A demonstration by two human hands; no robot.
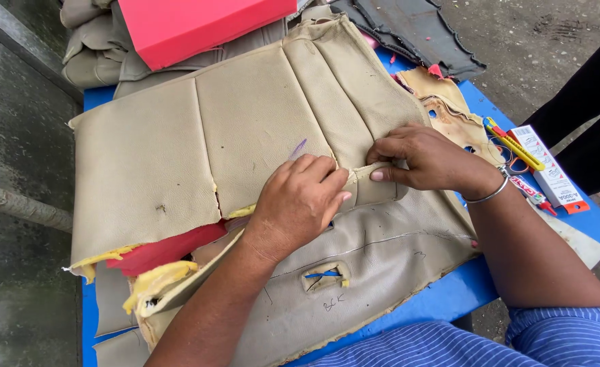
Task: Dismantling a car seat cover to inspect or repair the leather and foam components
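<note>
A worn beige leather seat cover (245, 129) lies spread over a blue table (449, 299). Yellow foam backing shows along its torn edges. My left hand (298, 197) and my right hand (428, 158) pinch a narrow beige strip (361, 173) of the cover between them, at a seam near its middle. My right wrist wears a metal bangle. A second beige panel (381, 258) with a small slot and pen marks lies under my left forearm.
A red box (198, 27) rests on folded beige covers at the back. A yellow utility knife (514, 144), a small white carton (551, 170) and a glue tube (531, 194) lie at the table's right edge. Grey fabric (415, 30) sits at the back right. A person in dark clothing (592, 115) stands at right.
</note>
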